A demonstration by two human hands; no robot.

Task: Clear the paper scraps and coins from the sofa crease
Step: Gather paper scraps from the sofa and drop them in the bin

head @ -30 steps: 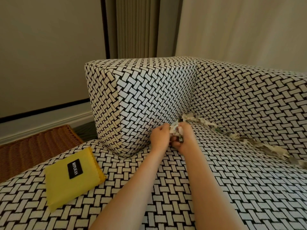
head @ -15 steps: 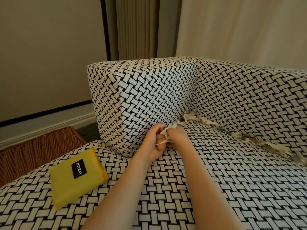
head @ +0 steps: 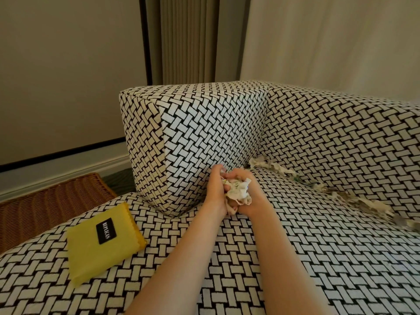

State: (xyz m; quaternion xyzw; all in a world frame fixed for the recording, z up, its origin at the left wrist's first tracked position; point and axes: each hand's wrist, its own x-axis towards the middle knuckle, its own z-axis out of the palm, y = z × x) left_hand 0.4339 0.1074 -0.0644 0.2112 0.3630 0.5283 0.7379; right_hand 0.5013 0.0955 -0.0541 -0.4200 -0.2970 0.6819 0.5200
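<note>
1. The sofa (head: 318, 258), woven black and white, fills my view; its armrest (head: 204, 137) stands just behind my hands.
2. A wicker basket (head: 50, 201) sits on the floor to the left.
3. A yellow pouch (head: 102, 242) lies on the seat, well left of my arms.
4. Paper scraps (head: 336, 194) line the crease to the right.
5. My left hand (head: 217, 189) and right hand (head: 252, 196) press together, clamped on a wad of scraps (head: 238, 192).

Only readable text: "REPLICAS", white caps on a small black label (head: 106, 230), running sideways on a yellow pouch (head: 102, 243) lying flat on the sofa seat (head: 341, 258), near its front-left edge. Crumpled paper scraps (head: 238, 192) held btwn the hands show faint printed marks, too small & creased to read. No other text, nos. or signs legible
</note>
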